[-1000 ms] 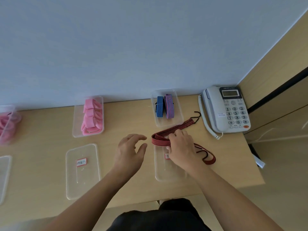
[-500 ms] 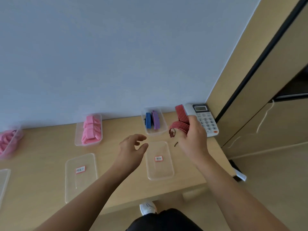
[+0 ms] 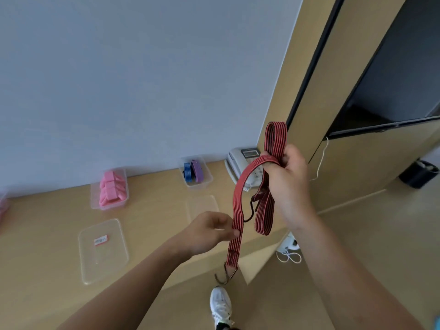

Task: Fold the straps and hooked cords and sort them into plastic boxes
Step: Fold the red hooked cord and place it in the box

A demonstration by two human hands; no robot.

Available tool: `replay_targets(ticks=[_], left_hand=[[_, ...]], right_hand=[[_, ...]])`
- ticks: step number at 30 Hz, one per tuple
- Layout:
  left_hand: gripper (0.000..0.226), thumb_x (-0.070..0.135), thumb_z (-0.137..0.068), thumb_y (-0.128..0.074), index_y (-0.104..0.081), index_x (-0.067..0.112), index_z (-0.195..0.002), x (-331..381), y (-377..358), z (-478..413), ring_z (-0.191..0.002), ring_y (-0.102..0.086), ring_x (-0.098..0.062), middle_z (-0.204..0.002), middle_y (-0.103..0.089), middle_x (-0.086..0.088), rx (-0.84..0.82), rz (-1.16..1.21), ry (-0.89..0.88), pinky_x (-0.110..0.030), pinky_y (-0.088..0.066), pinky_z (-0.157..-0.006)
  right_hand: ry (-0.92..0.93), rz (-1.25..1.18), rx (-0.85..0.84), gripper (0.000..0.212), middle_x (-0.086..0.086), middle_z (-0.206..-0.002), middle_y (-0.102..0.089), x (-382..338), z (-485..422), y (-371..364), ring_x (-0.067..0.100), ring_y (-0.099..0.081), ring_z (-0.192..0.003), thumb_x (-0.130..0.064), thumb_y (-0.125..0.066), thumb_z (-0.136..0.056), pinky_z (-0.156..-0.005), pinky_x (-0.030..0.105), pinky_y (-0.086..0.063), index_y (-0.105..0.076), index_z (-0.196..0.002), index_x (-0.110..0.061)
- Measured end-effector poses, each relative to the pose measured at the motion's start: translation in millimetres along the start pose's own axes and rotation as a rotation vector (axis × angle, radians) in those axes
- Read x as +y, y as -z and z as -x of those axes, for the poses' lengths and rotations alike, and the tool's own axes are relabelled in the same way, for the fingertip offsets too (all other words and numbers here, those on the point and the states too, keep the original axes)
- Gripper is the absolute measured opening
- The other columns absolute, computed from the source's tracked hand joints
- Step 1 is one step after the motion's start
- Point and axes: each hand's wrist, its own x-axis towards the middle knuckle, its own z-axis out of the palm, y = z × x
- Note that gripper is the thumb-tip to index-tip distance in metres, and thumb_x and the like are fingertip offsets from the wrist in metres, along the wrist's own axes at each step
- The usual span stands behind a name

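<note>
Red hooked cord (image 3: 238, 203) hangs in loops above the worktop (image 3: 154, 210), fingers of the right hand (image 3: 289, 184) clenched round it; the left hand (image 3: 207, 232) pinches one strand, fingertips partly hidden behind it.

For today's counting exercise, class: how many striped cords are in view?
3: red cord, held by left hand and right hand; blue cord and purple cord, side by side in the clear box. None seems hidden.

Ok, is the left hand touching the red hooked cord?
Touching. Head view shows the left hand pinching the red hooked cord above its lower hook.
</note>
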Motion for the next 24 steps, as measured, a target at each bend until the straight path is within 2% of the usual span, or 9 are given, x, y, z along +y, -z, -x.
replay_targets(ticks=[4, 8, 10, 12, 14, 16, 18, 21, 24], left_hand=[[0.019, 0.002, -0.100, -0.059, -0.064, 0.005, -0.082, 15, -4, 15, -0.064, -0.067, -0.017, -0.073, -0.069, -0.006, 0.110, 0.338, -0.018, -0.028, -0.058, -0.069], [0.024, 0.008, -0.102, -0.057, -0.061, 0.010, -0.078, 41, 2, 21, -0.052, -0.061, -0.016, -0.066, -0.067, -0.006, 0.218, 0.389, -0.105, -0.025, -0.049, -0.052], [0.025, 0.014, -0.102, -0.059, -0.063, 0.013, -0.078, 53, 2, 19, -0.050, -0.060, -0.018, -0.066, -0.067, -0.008, 0.267, 0.408, -0.134, -0.026, -0.048, -0.049], [0.025, 0.017, -0.102, -0.060, -0.065, 0.015, -0.078, 61, 0, 17, -0.048, -0.060, -0.021, -0.067, -0.067, -0.010, 0.345, 0.440, -0.140, -0.026, -0.047, -0.046], [0.024, 0.017, -0.103, -0.060, -0.066, 0.012, -0.080, 66, -4, 13, -0.051, -0.063, -0.022, -0.070, -0.069, -0.010, 0.434, 0.470, -0.133, -0.028, -0.050, -0.049], [0.023, 0.017, -0.103, -0.059, -0.066, 0.003, -0.087, 69, -11, 8, -0.058, -0.068, -0.023, -0.073, -0.072, -0.012, 0.499, 0.481, -0.132, -0.030, -0.054, -0.053], [0.027, 0.019, -0.103, -0.060, -0.064, -0.007, -0.094, 72, -18, 3, -0.063, -0.071, -0.025, -0.077, -0.074, -0.015, 0.563, 0.492, -0.129, -0.029, -0.055, -0.054], [0.030, 0.020, -0.103, -0.061, -0.065, -0.009, -0.097, 77, -25, -3, -0.061, -0.070, -0.026, -0.079, -0.074, -0.016, 0.647, 0.540, -0.106, -0.031, -0.055, -0.051], [0.026, 0.020, -0.103, -0.062, -0.068, -0.006, -0.097, 78, -28, -5, -0.061, -0.070, -0.023, -0.076, -0.074, -0.014, 0.735, 0.618, -0.071, -0.032, -0.057, -0.052]], right_hand=[[-0.066, 0.422, -0.150, 0.005, -0.009, -0.072, -0.064, 32, 7, 20, 0.008, -0.060, -0.063, -0.030, -0.067, -0.087, -0.053, 0.026, -0.046, -0.062, -0.085, -0.030], [-0.163, 0.790, -0.676, 0.013, -0.001, -0.087, -0.070, 61, 13, 21, 0.019, -0.066, -0.082, -0.027, -0.072, -0.082, -0.069, 0.032, -0.051, -0.064, -0.092, -0.023], [-0.164, 0.889, -0.983, 0.022, -0.001, -0.089, -0.068, 70, 15, 21, 0.020, -0.066, -0.085, -0.032, -0.076, -0.079, -0.074, 0.033, -0.051, -0.061, -0.092, -0.021], [-0.142, 0.904, -1.145, 0.037, -0.006, -0.093, -0.065, 77, 12, 25, 0.014, -0.063, -0.087, -0.039, -0.082, -0.074, -0.074, 0.028, -0.049, -0.056, -0.096, -0.025], [-0.091, 0.737, -1.032, 0.047, -0.010, -0.098, -0.065, 76, 10, 28, 0.008, -0.063, -0.090, -0.037, -0.085, -0.071, -0.078, 0.024, -0.050, -0.058, -0.108, -0.031], [-0.059, 0.411, -0.781, 0.052, -0.007, -0.095, -0.069, 71, 7, 30, 0.006, -0.066, -0.088, -0.029, -0.086, -0.074, -0.081, 0.024, -0.054, -0.059, -0.119, -0.032], [-0.044, 0.069, -0.662, 0.032, 0.000, -0.091, -0.073, 62, 4, 32, 0.016, -0.070, -0.085, -0.025, -0.078, -0.083, -0.082, 0.037, -0.058, -0.063, -0.111, -0.030], [-0.044, -0.174, -0.763, 0.025, 0.010, -0.090, -0.073, 50, 1, 35, 0.033, -0.069, -0.082, -0.020, -0.071, -0.083, -0.079, 0.047, -0.059, -0.066, -0.106, -0.028], [-0.039, -0.078, -0.879, 0.057, 0.008, -0.088, -0.074, 52, -3, 35, 0.029, -0.069, -0.079, -0.012, -0.079, -0.078, -0.079, 0.046, -0.059, -0.057, -0.125, -0.035]])
